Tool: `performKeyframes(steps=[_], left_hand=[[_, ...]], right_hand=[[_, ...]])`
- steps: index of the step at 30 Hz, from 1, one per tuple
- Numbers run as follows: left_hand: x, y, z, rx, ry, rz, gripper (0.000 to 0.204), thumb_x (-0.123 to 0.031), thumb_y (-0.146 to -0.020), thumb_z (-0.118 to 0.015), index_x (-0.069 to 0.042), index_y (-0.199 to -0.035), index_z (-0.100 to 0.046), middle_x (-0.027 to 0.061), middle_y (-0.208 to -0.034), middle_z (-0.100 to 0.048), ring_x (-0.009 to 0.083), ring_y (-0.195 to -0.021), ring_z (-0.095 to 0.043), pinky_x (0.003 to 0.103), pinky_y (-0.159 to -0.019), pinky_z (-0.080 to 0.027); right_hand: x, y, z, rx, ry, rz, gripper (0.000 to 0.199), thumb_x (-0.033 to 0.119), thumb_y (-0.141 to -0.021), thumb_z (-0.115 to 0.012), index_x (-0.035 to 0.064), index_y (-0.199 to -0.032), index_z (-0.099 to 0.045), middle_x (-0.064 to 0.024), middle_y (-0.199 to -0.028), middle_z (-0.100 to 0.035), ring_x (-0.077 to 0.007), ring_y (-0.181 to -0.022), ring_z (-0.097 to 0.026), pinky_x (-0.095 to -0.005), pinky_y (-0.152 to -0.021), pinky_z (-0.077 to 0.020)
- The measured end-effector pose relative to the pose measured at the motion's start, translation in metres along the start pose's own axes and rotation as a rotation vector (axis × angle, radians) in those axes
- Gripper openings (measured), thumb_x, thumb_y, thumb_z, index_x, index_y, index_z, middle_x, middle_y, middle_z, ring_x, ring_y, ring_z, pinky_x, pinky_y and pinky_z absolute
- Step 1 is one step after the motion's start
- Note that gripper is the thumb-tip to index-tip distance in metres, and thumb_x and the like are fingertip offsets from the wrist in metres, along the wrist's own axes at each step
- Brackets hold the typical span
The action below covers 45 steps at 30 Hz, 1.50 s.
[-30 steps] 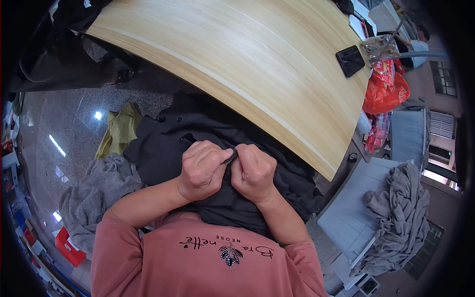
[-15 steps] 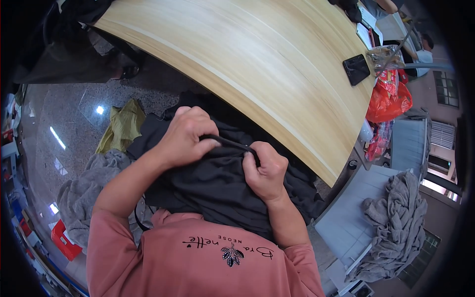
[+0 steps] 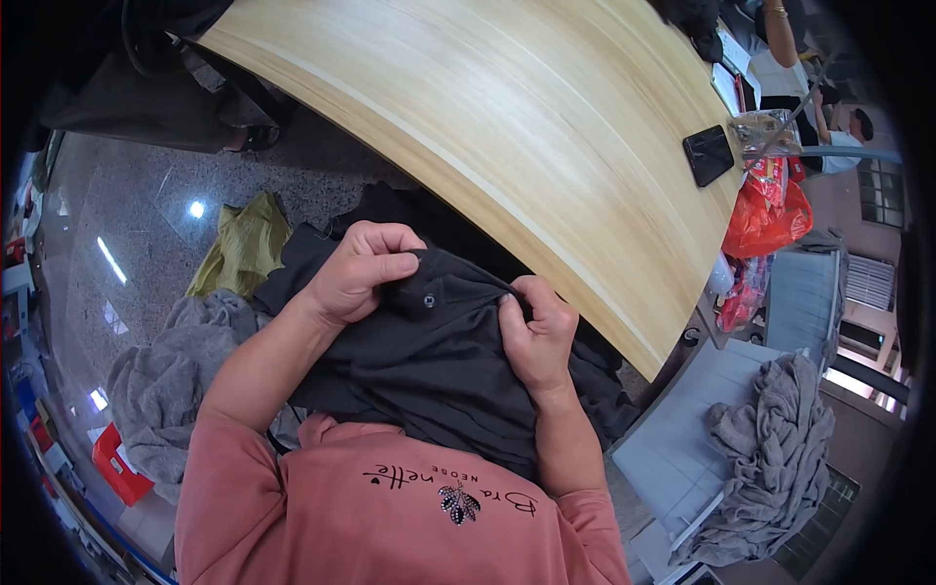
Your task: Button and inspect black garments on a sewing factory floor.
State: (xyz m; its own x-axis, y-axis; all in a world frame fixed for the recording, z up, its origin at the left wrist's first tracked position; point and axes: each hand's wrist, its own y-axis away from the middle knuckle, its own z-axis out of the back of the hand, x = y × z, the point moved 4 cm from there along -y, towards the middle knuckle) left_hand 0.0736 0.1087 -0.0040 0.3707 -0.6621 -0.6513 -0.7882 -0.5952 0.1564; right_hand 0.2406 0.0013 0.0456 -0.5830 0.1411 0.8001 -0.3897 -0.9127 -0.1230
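A black garment (image 3: 419, 361) lies bunched across my lap, below the near edge of the wooden table. My left hand (image 3: 363, 273) pinches its upper edge between thumb and fingers. Beside those fingers a small round button (image 3: 429, 301) shows on the cloth. Further right, my right hand (image 3: 538, 330) grips the same edge, thumb pressed against the curled fingers. Between the two hands the edge is stretched, with creases running toward the right hand. The rest of the garment hangs in loose folds, and its lower part is hidden by my forearms and pink shirt.
The light wooden table (image 3: 468, 107) carries a black phone (image 3: 708, 156) near its right end, by red plastic bags (image 3: 770, 216). Grey cloth (image 3: 775, 458) is heaped on a pale surface at right. More grey cloth (image 3: 171, 380) and an olive cloth (image 3: 242, 244) lie at left.
The garment's edge has been turned, so a button and flat cloth show where a narrow rolled strip was. My left hand has shifted slightly down, and my right hand slightly to the right.
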Motion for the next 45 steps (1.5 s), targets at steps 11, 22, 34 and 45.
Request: performKeyframes(steps=[11,22,34,45], left_hand=[[0.035,-0.010,0.004,-0.274,0.038,0.169,0.005,-0.006,-0.081,-0.060,-0.001,-0.081,-0.062,0.0042,-0.075,-0.063,0.0088,-0.066,-0.059,0.021,-0.063,-0.049],[0.047,-0.008,0.010,-0.285,0.024,0.194,0.007,-0.007,-0.083,-0.059,-0.004,-0.079,-0.063,0.0008,-0.075,-0.061,0.0064,-0.073,-0.054,0.021,-0.071,-0.042],[0.028,-0.003,-0.008,-0.219,-0.495,0.063,0.002,-0.002,-0.079,-0.063,-0.001,-0.078,-0.061,-0.0030,-0.071,-0.059,0.0021,-0.062,-0.049,0.017,-0.056,-0.040],[0.023,-0.007,-0.013,0.045,-0.214,0.194,0.005,-0.004,-0.079,-0.062,0.000,-0.081,-0.063,-0.0017,-0.074,-0.059,0.0030,-0.068,-0.050,0.018,-0.062,-0.038]], right_hand=[[0.049,0.000,-0.004,0.078,0.058,0.729,0.033,0.002,-0.063,-0.070,0.0022,-0.095,-0.060,-0.0128,-0.105,-0.060,-0.0321,-0.095,-0.059,-0.0395,-0.077,-0.0480],[0.030,-0.013,-0.032,0.376,0.383,0.771,0.025,0.007,-0.069,-0.061,0.0037,-0.094,-0.063,-0.0089,-0.099,-0.060,-0.0219,-0.084,-0.059,-0.0332,-0.069,-0.0432],[0.033,-0.001,-0.025,0.204,0.096,0.763,0.033,-0.004,-0.059,-0.063,0.0006,-0.091,-0.060,-0.0095,-0.080,-0.060,-0.0217,-0.058,-0.054,-0.0316,-0.052,-0.0402],[0.033,0.005,-0.023,0.081,0.239,0.821,0.032,-0.006,-0.059,-0.061,-0.0003,-0.091,-0.060,-0.0104,-0.076,-0.059,-0.0200,-0.054,-0.051,-0.0294,-0.046,-0.0370]])
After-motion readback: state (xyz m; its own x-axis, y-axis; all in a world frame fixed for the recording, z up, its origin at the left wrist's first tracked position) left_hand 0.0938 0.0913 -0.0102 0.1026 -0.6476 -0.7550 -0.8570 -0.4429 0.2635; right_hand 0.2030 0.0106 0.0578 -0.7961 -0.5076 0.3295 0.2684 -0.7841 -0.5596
